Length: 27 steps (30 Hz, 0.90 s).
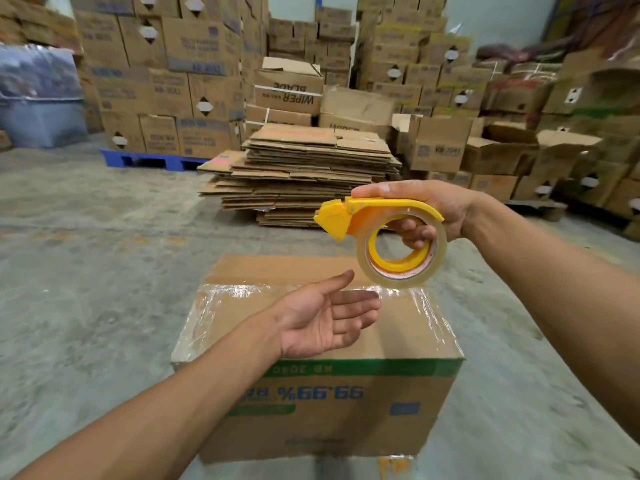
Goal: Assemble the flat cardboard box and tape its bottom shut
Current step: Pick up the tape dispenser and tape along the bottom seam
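Note:
An assembled cardboard box (pixel 408 386) stands upside down on the concrete floor in front of me, its printing inverted. Shiny clear tape (pixel 239 292) covers its upward face and runs along the edges. My right hand (pixel 429 206) grips a yellow tape dispenser (pixel 349 216) loaded with a roll of clear tape (pixel 401 275), held just above the box's far right corner. My left hand (pixel 325 317) hovers palm up over the box top with fingers straight, holding nothing.
A stack of flat cardboard sheets (pixel 304 168) lies on the floor just behind the box. Tall piles of printed cartons (pixel 166 81) line the back and right. A blue pallet (pixel 145 161) sits at back left beside a wrapped bundle (pixel 38 95).

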Tool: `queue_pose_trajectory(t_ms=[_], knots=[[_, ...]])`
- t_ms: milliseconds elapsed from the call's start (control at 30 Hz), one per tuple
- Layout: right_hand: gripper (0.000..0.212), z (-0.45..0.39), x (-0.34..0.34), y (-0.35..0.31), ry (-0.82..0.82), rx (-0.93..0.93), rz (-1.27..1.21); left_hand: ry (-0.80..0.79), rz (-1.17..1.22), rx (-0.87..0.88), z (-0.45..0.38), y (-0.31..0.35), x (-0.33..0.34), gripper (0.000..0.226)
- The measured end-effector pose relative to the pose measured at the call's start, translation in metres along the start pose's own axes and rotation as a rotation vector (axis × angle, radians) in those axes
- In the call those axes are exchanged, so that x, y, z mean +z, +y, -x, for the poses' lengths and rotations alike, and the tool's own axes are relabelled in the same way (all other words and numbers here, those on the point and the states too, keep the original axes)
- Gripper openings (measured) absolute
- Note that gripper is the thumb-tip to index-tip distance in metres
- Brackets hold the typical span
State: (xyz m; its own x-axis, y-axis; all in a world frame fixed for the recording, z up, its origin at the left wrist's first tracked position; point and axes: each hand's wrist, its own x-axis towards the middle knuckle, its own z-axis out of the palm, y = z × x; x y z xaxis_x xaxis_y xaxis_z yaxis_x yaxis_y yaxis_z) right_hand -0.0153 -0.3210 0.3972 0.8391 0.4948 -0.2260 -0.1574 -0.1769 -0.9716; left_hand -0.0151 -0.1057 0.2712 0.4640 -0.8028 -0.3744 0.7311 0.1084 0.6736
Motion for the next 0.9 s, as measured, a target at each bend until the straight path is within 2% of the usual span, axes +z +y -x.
queue_pose_trajectory(t_ms=[167, 367, 600, 767, 900], knots=[[0.056, 0.007, -0.007, 0.009, 0.014, -0.024, -0.047, 0.008, 0.020, 0.005, -0.002, -0.008, 0.015, 0.023], [0.057, 0.014, -0.013, 0.017, 0.022, -0.044, -0.060, 0.029, -0.002, 0.035, -0.011, -0.016, 0.024, 0.005], [0.056, 0.019, -0.022, 0.030, 0.029, -0.088, -0.160, 0.087, 0.044, 0.115, -0.018, -0.012, 0.025, 0.009], [0.046, 0.011, -0.023, 0.045, 0.006, -0.136, -0.245, 0.100, 0.042, 0.063, -0.017, -0.007, 0.018, 0.006], [0.055, 0.006, -0.016, 0.053, -0.005, -0.128, -0.244, 0.111, -0.044, -0.021, -0.012, -0.006, 0.010, 0.013]])
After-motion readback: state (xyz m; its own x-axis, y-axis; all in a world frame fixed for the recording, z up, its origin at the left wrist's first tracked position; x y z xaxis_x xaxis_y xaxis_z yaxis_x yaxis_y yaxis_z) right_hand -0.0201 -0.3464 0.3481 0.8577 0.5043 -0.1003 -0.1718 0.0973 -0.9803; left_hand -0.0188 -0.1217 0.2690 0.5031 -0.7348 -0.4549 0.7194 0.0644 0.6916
